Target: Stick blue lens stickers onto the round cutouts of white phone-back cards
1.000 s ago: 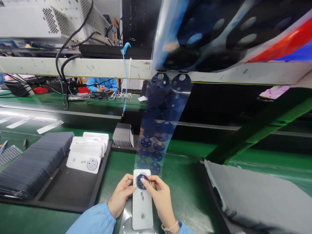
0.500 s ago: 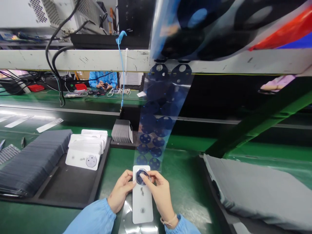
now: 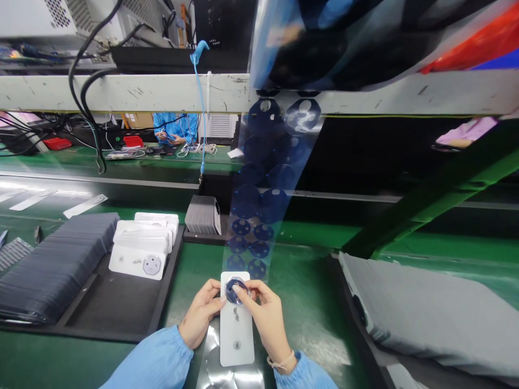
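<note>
A white rectangular panel [image 3: 237, 354] lies upright in front of me, with a dark blue round film piece [image 3: 232, 295] over its top end. My left hand [image 3: 201, 313] pinches the panel's left edge near the top. My right hand [image 3: 265, 316] has its thumb on the round piece and its fingers at the panel's upper right edge. Above the panel hangs a clear strip [image 3: 259, 216] bearing rows of dark blue round film pieces.
At the left, a black tray [image 3: 117, 308] holds dark sheets [image 3: 57, 265] and white panels [image 3: 138, 262]. Behind stands a small stack of plates [image 3: 203, 215]. A grey covered stack [image 3: 430, 313] is at the right. A person in blue [image 3: 176, 128] sits beyond the shelf beam [image 3: 154, 94].
The view has shifted slightly. Both hands keep nearly the same hold on the panel and the round piece. The distant person's hands have moved.
</note>
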Motion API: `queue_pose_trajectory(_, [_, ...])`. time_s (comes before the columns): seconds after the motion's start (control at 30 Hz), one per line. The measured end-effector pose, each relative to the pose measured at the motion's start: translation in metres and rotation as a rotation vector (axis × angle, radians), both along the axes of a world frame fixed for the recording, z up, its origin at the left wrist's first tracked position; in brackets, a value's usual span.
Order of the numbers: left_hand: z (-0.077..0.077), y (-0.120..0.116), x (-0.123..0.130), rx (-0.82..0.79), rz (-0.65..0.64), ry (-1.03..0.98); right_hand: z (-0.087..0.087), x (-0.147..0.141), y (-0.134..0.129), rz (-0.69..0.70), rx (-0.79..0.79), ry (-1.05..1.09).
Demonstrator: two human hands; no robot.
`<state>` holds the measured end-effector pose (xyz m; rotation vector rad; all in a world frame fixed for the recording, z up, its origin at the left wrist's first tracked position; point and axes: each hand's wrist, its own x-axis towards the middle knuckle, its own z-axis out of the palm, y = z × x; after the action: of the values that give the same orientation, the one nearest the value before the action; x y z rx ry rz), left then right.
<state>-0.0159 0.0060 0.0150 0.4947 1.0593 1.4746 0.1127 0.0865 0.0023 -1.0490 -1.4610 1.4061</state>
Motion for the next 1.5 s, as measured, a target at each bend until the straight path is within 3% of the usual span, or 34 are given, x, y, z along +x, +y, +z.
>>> queue_pose_trajectory(0.57, [-0.0054,-0.0016,-0.0016,0.028,-0.021,-0.001,-0.0039,-0.0009,-0.0007,-0.005,-0.004,-0.03])
queue_pose_trajectory(0.97, [-0.0023,-0.0001,-0.0009,0.013,-0.007,0.004,-0.0081,-0.0042,-0.0071,-0.12,0.082,-0.047])
queue_pose_trajectory(1.5, [-0.0068,0.0022,-0.0039,0.012,0.021,0.045,-0.007,-0.0037,-0.0056,-0.042,-0.054,0.032])
